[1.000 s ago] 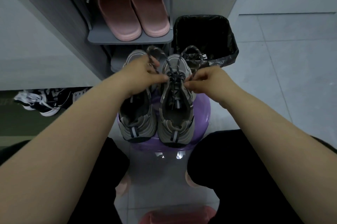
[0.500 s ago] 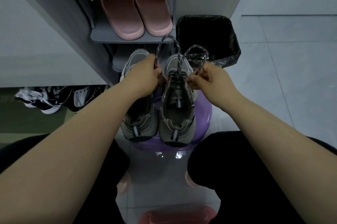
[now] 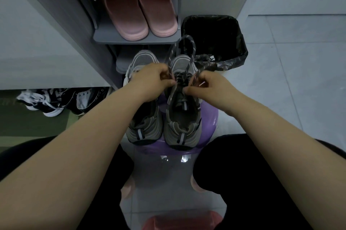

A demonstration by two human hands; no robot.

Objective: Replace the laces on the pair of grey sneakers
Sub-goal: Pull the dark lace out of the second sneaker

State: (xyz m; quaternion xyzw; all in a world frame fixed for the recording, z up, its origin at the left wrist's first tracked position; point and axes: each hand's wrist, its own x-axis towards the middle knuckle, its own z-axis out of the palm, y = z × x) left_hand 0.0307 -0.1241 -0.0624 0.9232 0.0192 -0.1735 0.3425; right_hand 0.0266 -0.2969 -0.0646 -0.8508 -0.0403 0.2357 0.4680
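Threading looks to be the step in hand: the speckled dark lace (image 3: 192,50) is crossed over the upper eyelets of the grey sneaker (image 3: 182,123) on the person's right, its slack arching up past the toe. Left hand (image 3: 153,82) pinches one run of the lace beside the tongue; right hand (image 3: 207,87) pinches the other run, fingers curled tight. Both sneakers stand side by side, heels toward the person, on a purple stool (image 3: 210,117). The second sneaker (image 3: 145,126) sits partly under the left forearm, its lacing hidden. Pink slippers (image 3: 138,9) on the shelf beyond; lined bin (image 3: 241,42) at right. Next, likely: draw both runs even, snug the crossings, then take the next eyelet or tie off.
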